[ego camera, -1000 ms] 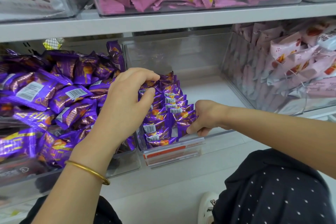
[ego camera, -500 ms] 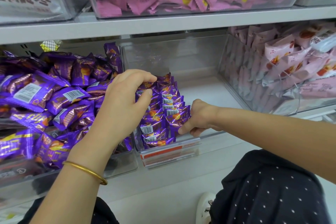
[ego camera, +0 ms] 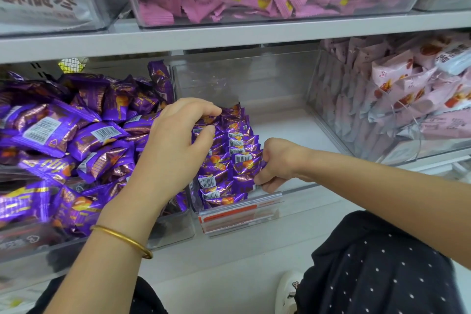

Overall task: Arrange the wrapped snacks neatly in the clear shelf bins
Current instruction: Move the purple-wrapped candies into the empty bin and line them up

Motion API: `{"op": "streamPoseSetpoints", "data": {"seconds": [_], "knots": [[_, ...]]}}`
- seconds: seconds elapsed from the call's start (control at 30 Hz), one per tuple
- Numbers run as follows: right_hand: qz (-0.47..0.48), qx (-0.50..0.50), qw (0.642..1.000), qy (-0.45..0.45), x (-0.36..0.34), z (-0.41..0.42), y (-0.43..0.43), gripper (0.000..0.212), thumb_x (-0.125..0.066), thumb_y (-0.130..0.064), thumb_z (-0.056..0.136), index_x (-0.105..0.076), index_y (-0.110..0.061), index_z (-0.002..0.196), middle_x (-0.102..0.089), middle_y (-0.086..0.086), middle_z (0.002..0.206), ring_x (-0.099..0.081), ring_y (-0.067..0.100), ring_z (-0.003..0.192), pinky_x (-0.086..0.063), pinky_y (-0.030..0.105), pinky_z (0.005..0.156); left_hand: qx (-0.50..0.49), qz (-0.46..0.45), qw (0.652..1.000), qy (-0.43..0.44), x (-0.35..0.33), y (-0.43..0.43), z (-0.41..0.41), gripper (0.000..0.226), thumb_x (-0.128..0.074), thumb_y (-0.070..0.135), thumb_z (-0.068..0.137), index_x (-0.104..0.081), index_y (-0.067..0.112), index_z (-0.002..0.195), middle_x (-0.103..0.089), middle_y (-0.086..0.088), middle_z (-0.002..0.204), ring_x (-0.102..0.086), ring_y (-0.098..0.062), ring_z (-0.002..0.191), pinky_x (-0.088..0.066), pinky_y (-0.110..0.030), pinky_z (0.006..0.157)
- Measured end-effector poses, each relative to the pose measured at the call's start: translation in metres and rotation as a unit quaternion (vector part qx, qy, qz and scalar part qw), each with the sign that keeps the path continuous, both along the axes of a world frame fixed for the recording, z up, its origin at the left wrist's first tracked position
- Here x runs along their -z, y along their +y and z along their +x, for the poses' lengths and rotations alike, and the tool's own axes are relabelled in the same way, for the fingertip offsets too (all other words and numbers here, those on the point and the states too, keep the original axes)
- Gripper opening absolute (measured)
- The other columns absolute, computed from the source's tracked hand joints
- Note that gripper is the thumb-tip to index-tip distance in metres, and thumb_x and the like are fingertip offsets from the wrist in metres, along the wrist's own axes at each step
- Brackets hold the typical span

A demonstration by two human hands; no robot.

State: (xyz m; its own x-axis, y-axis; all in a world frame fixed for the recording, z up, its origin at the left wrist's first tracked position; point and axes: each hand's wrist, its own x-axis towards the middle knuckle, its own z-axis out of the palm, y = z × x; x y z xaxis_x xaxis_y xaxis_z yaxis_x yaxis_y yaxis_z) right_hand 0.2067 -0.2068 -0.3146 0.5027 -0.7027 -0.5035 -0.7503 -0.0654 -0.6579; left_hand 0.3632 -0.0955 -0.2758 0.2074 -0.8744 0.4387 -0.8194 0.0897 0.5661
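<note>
Purple foil-wrapped snack packs [ego camera: 229, 160]: stood on edge in what looks like 2 tight columns against the left wall of the middle clear plastic bin [ego camera: 254, 79]. The front pack is just behind the orange-and-white label holder [ego camera: 237, 214] on the bin's lip, and the right part of the bin floor shows no packs. Change over the last 1 s is small: the row hasn't grown and no new pack has come in. Left hand [ego camera: 175, 140] has stayed clawed over the row, with its fingers [ego camera: 204, 109] curled across the tops and the thumb on the near side, grasping the stack as a brace. Right hand [ego camera: 277, 160] has edged a touch inward at the front-right corner; its fingers [ego camera: 267, 183] are curled and pinch the edge of the front packs near the lip. My read: a squaring-up step, not loading, pressing the 2 columns straight and tight. For the task, the row is nearly tidy but the bin is mostly unfilled, so more packs are needed. Likely source is the loose heap of matching purple packs [ego camera: 76, 135] in the clear bin on the left, right beside the divider. Pale pink wrapped packs [ego camera: 407, 89] fill the right-hand bin, apart from the work. Risk: with the brace let go, the row could tip toward the bare right side.
</note>
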Motion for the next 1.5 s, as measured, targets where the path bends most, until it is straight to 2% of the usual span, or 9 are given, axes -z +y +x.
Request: {"op": "streamPoseSetpoints", "data": {"seconds": [0.13,0.23,0.37,0.57,0.97,1.07,1.13,1.3,1.5], "knots": [[-0.059,-0.046,0.997,0.012,-0.004,-0.004,0.003,0.037,-0.075,-0.002,0.075,-0.042,-0.017,0.073,-0.057,0.003,0.076,-0.058,0.015,0.060,-0.055,0.026,0.053,0.003,-0.001,1.000,0.003,0.000,0.000,0.000,0.029,-0.055,0.006,0.088,-0.063,0.020,0.112,-0.054,0.014,0.114,-0.046,-0.008,0.116,-0.032,-0.029,0.104],[-0.189,-0.113,0.975,0.036,-0.005,-0.012,0.003,0.050,-0.081,-0.010,0.069,-0.035,-0.020,0.088,-0.044,-0.001,0.094,-0.054,0.015,0.074,-0.044,0.016,0.052,0.002,0.000,1.000,0.005,0.000,0.000,0.000,0.028,-0.054,0.007,0.088,-0.063,0.020,0.112,-0.054,0.014,0.114,-0.046,-0.007,0.116,-0.031,-0.028,0.104],[-0.252,-0.192,0.945,0.077,0.001,-0.013,0.002,0.063,-0.082,-0.020,0.068,-0.042,-0.019,0.116,-0.042,0.005,0.110,-0.054,0.028,0.096,-0.048,0.034,0.083,0.000,0.000,1.000,0.003,0.000,0.000,0.000,0.028,-0.055,0.007,0.088,-0.063,0.020,0.112,-0.054,0.014,0.114,-0.046,-0.008,0.116,-0.031,-0.028,0.104],[-0.305,-0.238,0.913,0.132,-0.002,-0.008,0.004,0.057,-0.079,-0.024,0.072,-0.043,-0.016,0.114,-0.042,0.007,0.113,-0.054,0.030,0.089,-0.048,0.036,0.077,0.000,0.002,1.000,0.003,-0.002,0.001,-0.001,0.028,-0.054,0.008,0.088,-0.063,0.020,0.112,-0.054,0.014,0.114,-0.045,-0.007,0.117,-0.031,-0.029,0.104],[-0.291,-0.252,0.915,0.120,0.000,-0.009,0.004,0.049,-0.076,-0.020,0.074,-0.027,-0.027,0.078,-0.037,-0.004,0.084,-0.042,0.021,0.079,-0.036,0.029,0.060,-0.001,0.000,1.000,0.001,-0.001,0.000,0.000,0.028,-0.055,0.006,0.088,-0.063,0.019,0.112,-0.054,0.015,0.112,-0.046,-0.007,0.115,-0.030,-0.024,0.101],[-0.283,-0.251,0.918,0.121,0.000,-0.009,0.004,0.050,-0.075,-0.021,0.076,-0.027,-0.021,0.088,-0.030,-0.013,0.072,-0.040,0.019,0.079,-0.030,0.019,0.052,0.000,0.000,1.000,-0.002,-0.001,0.000,0.000,0.028,-0.054,0.007,0.088,-0.063,0.019,0.112,-0.053,0.015,0.113,-0.046,-0.007,0.115,-0.030,-0.025,0.101],[-0.275,-0.254,0.919,0.125,0.000,-0.009,0.004,0.052,-0.075,-0.023,0.076,-0.027,-0.017,0.093,-0.038,-0.009,0.077,-0.041,0.019,0.080,-0.033,0.025,0.054,0.000,-0.002,1.000,-0.002,-0.001,0.000,0.001,0.028,-0.054,0.007,0.088,-0.063,0.020,0.112,-0.054,0.015,0.113,-0.045,-0.006,0.115,-0.030,-0.025,0.101],[-0.249,-0.235,0.931,0.129,0.004,-0.009,0.002,0.055,-0.077,-0.025,0.074,-0.039,-0.012,0.112,-0.059,0.008,0.117,-0.057,0.028,0.099,-0.049,0.035,0.082,-0.002,-0.001,1.000,-0.001,0.000,0.000,0.001,0.028,-0.054,0.008,0.088,-0.063,0.021,0.112,-0.053,0.015,0.114,-0.044,-0.003,0.114,-0.028,-0.020,0.099],[-0.205,-0.182,0.957,0.099,0.001,-0.009,0.004,0.054,-0.077,-0.019,0.075,-0.028,-0.015,0.098,-0.047,0.001,0.098,-0.045,0.016,0.085,-0.036,0.022,0.065,0.002,-0.004,1.000,-0.006,0.000,0.000,0.001,0.029,-0.055,0.007,0.088,-0.063,0.020,0.112,-0.053,0.015,0.113,-0.043,-0.002,0.113,-0.027,-0.019,0.098]]}}
